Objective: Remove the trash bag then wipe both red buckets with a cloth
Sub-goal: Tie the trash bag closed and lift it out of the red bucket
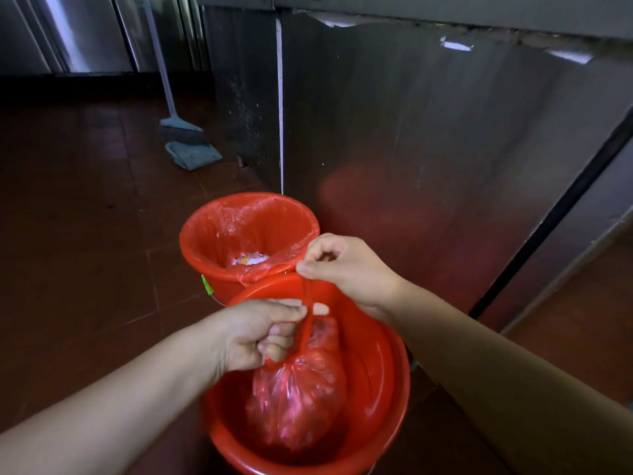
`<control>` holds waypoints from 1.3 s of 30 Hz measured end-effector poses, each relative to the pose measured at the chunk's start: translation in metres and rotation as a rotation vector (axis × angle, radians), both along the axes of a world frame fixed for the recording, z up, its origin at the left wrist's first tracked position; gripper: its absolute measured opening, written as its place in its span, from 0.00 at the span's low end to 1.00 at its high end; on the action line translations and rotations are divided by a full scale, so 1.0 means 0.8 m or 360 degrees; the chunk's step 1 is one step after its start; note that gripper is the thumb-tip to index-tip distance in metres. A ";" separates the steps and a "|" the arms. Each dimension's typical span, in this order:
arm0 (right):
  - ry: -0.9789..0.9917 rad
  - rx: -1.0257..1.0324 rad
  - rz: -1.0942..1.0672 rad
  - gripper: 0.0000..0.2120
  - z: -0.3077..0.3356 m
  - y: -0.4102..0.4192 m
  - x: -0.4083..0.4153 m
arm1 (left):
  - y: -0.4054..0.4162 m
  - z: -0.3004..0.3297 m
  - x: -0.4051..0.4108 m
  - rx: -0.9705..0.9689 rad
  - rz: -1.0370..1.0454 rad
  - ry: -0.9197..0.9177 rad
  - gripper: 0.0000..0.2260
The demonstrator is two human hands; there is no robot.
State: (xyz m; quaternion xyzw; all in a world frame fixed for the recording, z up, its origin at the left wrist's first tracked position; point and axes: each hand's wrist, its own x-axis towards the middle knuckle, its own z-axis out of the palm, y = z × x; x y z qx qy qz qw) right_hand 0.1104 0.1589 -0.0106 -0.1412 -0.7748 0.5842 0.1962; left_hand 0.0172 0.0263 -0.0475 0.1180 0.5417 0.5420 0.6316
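A stainless steel cabinet [428, 138] rises just behind two red buckets on the brown tiled floor [75, 234]. A broom [180, 125] and dustpan [193, 154] lean further back. The near bucket [387, 389] holds a gathered red trash bag [294, 402]; the far bucket [219, 279] is lined with a second bag [239, 221] holding scraps. The left hand [257, 334] grips the bag's neck; the right hand [342, 265] pinches its twisted top.

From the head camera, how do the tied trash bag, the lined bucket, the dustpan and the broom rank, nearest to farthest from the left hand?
1. Tied trash bag, gripped by the left hand.
2. Lined bucket, just behind.
3. Dustpan, on the floor beyond.
4. Broom, just past it.
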 end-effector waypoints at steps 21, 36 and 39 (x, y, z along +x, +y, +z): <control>-0.0290 -0.0231 0.0382 0.10 -0.124 -0.048 0.008 | -0.060 0.008 -0.075 -0.0095 0.0877 -0.0476 0.14; -0.0360 -0.0280 0.0033 0.10 -0.119 -0.048 0.007 | -0.072 -0.031 -0.060 -0.0130 0.0886 -0.0258 0.13; -0.0266 -0.0835 -0.0125 0.08 -0.115 -0.044 0.011 | -0.079 -0.038 -0.048 0.0131 0.0864 -0.0140 0.11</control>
